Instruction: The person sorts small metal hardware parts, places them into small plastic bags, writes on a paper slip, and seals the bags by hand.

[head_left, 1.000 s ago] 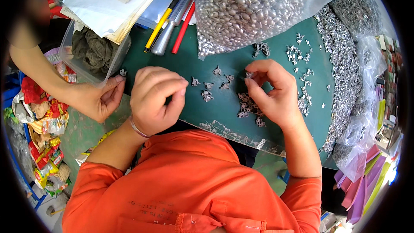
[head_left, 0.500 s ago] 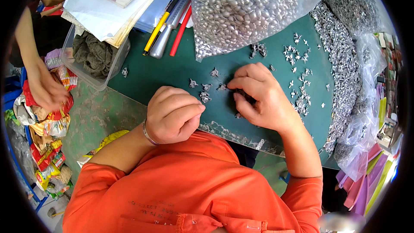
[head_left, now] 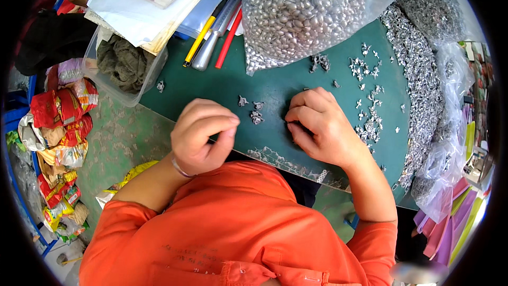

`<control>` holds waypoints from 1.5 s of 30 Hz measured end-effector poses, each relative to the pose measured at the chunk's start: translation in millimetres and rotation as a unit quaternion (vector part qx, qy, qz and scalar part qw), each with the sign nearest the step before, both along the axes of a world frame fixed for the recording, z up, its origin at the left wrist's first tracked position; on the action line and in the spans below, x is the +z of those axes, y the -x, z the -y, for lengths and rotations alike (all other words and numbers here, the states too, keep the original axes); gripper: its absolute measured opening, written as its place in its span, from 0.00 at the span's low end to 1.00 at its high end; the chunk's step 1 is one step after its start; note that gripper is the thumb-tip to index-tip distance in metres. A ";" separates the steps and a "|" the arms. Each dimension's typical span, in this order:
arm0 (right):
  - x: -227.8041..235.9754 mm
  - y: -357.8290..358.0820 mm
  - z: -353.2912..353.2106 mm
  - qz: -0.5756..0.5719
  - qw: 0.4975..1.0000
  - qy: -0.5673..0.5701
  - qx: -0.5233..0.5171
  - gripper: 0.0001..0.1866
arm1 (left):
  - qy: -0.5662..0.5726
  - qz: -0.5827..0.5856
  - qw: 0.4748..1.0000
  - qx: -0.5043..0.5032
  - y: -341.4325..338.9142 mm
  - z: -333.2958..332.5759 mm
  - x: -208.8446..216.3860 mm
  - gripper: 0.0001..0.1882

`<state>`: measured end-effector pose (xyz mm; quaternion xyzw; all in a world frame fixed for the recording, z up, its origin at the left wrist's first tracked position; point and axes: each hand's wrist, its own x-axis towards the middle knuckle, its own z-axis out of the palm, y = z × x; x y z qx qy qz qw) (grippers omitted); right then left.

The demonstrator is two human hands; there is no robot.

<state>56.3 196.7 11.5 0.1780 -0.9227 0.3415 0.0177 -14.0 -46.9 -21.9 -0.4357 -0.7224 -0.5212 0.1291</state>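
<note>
My left hand point(head_left: 203, 136) is raised by the near table edge, fingers curled and thumb against the index finger. Whatever it may hold is hidden. To its right, over the green tabletop point(head_left: 211, 86), my right hand point(head_left: 325, 127) is closed, fingertips bent down and thumb tucked under; its contents cannot be seen. Between the hands lie several small grey metal pieces point(head_left: 257, 117), nearest to my left fingertips. A dark cluster of similar pieces point(head_left: 319, 62) sits beyond my right hand, and more scattered pieces point(head_left: 370, 122) lie to its right.
A clear bag of shiny metal beads point(head_left: 304, 13) stands at the back. Pens point(head_left: 206, 34) lie beside papers point(head_left: 153, 0) and a plastic tub point(head_left: 127, 95) with dark cloth. A long heap of metal pieces point(head_left: 418, 79) lines the right edge. Colourful packets point(head_left: 63, 106) fill the left.
My left hand has moved slightly left, and my right hand has drawn a little down. Two metal pieces beside the right fingertips are gone from the tabletop. Another person's hand at left has withdrawn.
</note>
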 end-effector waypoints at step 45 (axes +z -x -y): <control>-1.1 -32.0 49.2 -0.101 0.975 0.168 -0.108 0.11 | 0.155 0.106 0.982 0.022 -14.6 15.3 29.7 0.09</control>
